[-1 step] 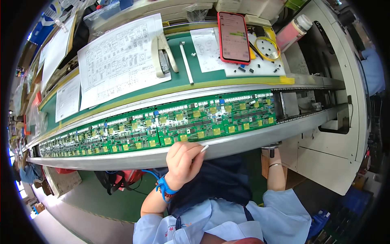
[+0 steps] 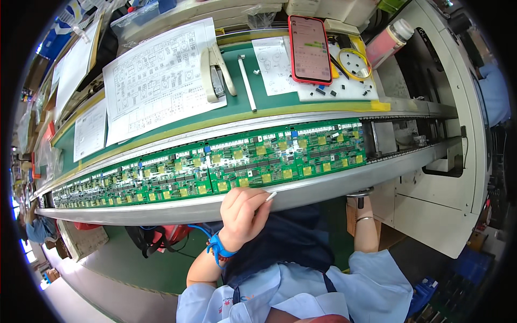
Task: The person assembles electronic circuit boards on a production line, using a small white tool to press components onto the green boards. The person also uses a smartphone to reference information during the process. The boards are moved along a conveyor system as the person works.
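My left hand [image 2: 240, 216], with a blue strap round its wrist, is closed on a thin white stick [image 2: 272, 196] whose tip pokes out past the fingers. It rests at the near metal rail [image 2: 301, 192] of a long conveyor. Just beyond lie green circuit boards [image 2: 257, 164] in a row, carrying yellow square parts, dark chips and white connectors. Under the rail on the right, my right hand [image 2: 364, 208] is at a round metal handwheel [image 2: 360, 192] with a dark knob. Its fingers are mostly hidden there.
Behind the conveyor, a green mat holds printed diagrams [image 2: 161, 81], a beige stapler [image 2: 216, 75], a white pen-like stick [image 2: 247, 83] and a red-cased phone [image 2: 311, 51]. Small black parts and a yellow tape ring [image 2: 354, 63] lie beside a pink bottle [image 2: 389, 43]. A beige machine [image 2: 431, 210] stands right.
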`<action>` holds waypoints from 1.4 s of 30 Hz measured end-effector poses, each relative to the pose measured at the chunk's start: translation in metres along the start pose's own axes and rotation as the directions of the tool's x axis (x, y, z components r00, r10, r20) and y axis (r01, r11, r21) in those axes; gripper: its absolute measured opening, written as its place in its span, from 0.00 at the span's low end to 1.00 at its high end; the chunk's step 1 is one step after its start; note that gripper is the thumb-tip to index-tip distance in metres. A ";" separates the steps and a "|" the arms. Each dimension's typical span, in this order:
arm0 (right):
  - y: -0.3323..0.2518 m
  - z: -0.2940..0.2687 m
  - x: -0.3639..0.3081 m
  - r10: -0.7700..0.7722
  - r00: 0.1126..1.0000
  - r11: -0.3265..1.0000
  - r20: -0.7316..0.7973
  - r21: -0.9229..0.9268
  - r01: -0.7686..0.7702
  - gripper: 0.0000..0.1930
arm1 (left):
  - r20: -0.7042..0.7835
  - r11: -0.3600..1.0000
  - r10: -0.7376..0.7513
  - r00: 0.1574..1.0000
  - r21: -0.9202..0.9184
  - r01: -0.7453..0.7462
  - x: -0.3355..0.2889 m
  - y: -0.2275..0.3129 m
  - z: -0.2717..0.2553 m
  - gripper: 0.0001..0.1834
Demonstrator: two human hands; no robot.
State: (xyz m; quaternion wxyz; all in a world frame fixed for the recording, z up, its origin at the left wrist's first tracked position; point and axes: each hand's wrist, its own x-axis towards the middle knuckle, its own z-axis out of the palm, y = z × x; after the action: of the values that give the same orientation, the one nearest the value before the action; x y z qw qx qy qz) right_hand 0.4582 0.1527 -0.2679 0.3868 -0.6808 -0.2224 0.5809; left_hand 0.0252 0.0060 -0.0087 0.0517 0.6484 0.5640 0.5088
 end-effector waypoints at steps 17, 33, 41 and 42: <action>0.007 -0.011 -0.015 -0.034 0.999 0.987 0.031 -0.155 0.038 0.17 | 0.040 1.000 -0.025 0.999 -0.018 0.026 0.001 0.001 -0.001 0.12; -0.100 -0.059 -0.095 -0.759 0.554 0.651 -0.342 -0.415 0.636 0.08 | 0.322 0.992 -0.092 0.942 0.115 0.057 0.012 0.032 0.032 0.09; -0.166 0.061 -0.170 -0.949 0.313 0.305 -0.041 -0.368 0.878 0.07 | 0.335 0.989 -0.100 0.937 0.139 0.055 0.013 0.034 0.036 0.09; -0.169 0.074 -0.176 -0.947 0.319 0.294 0.027 -0.326 0.899 0.07 | 0.332 0.989 -0.095 0.939 0.137 0.051 0.013 0.034 0.037 0.09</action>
State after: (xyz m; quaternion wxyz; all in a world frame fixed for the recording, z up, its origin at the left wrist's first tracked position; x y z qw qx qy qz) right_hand 0.3719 0.1421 -0.0283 0.5668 -0.5206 -0.6203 0.1516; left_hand 0.0727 0.0228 0.0033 0.1254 0.7066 0.6015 0.3512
